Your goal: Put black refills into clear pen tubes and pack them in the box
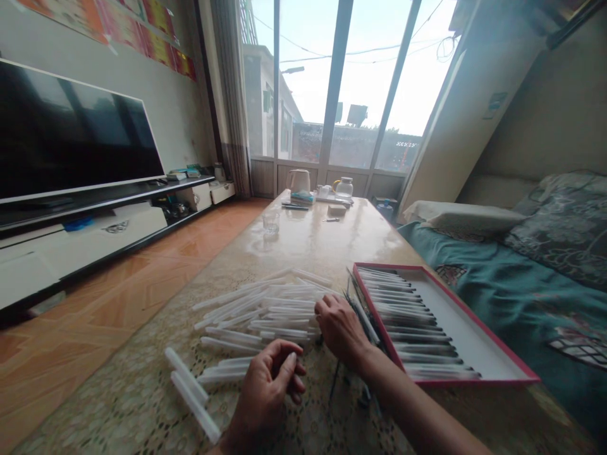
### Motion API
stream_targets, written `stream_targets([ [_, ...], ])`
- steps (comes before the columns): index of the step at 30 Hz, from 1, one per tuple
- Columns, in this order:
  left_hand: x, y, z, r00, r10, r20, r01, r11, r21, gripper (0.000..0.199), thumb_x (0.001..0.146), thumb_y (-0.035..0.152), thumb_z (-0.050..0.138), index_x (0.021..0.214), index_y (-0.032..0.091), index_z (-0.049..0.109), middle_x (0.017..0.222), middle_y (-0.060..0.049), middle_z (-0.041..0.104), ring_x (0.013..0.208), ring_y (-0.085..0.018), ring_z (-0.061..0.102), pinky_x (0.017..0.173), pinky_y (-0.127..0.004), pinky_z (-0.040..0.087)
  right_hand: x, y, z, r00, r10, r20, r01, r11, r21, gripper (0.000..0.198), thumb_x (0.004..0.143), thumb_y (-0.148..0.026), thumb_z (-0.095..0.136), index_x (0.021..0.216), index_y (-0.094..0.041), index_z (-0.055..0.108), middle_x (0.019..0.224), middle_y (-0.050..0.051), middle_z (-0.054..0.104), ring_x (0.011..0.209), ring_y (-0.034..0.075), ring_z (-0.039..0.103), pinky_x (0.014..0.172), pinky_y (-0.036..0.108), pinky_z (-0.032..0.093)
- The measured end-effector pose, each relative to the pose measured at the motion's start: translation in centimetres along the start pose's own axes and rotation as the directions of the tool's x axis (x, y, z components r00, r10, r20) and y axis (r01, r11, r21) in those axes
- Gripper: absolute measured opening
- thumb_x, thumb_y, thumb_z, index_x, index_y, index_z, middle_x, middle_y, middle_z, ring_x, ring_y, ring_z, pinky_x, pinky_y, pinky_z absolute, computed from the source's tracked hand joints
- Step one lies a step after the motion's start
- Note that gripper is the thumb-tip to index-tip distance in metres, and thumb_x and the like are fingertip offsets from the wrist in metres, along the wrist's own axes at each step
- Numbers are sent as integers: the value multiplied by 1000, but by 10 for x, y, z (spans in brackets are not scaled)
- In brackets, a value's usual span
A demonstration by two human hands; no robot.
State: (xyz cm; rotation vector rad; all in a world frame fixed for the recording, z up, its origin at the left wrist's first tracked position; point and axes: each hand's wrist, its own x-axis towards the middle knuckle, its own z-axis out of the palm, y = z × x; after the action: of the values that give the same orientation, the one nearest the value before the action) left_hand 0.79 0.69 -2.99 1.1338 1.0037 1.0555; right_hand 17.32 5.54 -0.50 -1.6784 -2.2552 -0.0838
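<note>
My left hand (pixel 270 388) is closed above the patterned tablecloth, thumb against the curled fingers; whatever may be in the pinch does not show. To its left lie two separate white tubes (pixel 195 407), and a heap of translucent white tubes (pixel 265 306) spreads beyond it. At the heap's right side, my right hand (pixel 339 325) reaches down with bent fingers, its fingertips hidden from me. Thin dark rods (pixel 363 316) lie beside and beneath that hand. Close on its right is a shallow red-rimmed box (pixel 484 322) holding a row of sleeved dark sticks (pixel 412 322).
The long table (pixel 332 243) stretches toward the window. A drinking glass (pixel 271 222), a beige kettle (pixel 300 182), a glass pitcher (pixel 344 188) and a small box (pixel 337 209) stand farther back. A teal-covered couch (pixel 455 253) borders the right side.
</note>
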Motion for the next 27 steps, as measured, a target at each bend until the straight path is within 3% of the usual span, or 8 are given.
stream_targets([
  [5,1,0,-1,1000,-5,17,5,1000,6,24,76,39,58,82,16,58,59,1,62,44,-11,57,41,-22,47,-9,4,-6,1000,3,8,-2,999,-45,19,82,-4,42,83,-17,56,87,6,58,83,19,49,76,28,35],
  [20,2,3,-1,999,-22,31,22,1000,1,26,73,40,61,80,15,58,56,1,62,40,-10,55,39,-22,46,-2,7,-2,997,61,43,-63,997,53,4,79,-18,54,82,-20,55,88,4,58,90,18,51,78,25,36],
  [27,2,5,1,1000,-21,12,21,1000,-10,22,75,37,61,79,15,57,55,1,62,40,-10,55,39,-21,45,0,3,-2,998,35,49,-41,992,118,15,76,-11,53,87,-20,57,89,3,60,90,18,52,81,27,36],
])
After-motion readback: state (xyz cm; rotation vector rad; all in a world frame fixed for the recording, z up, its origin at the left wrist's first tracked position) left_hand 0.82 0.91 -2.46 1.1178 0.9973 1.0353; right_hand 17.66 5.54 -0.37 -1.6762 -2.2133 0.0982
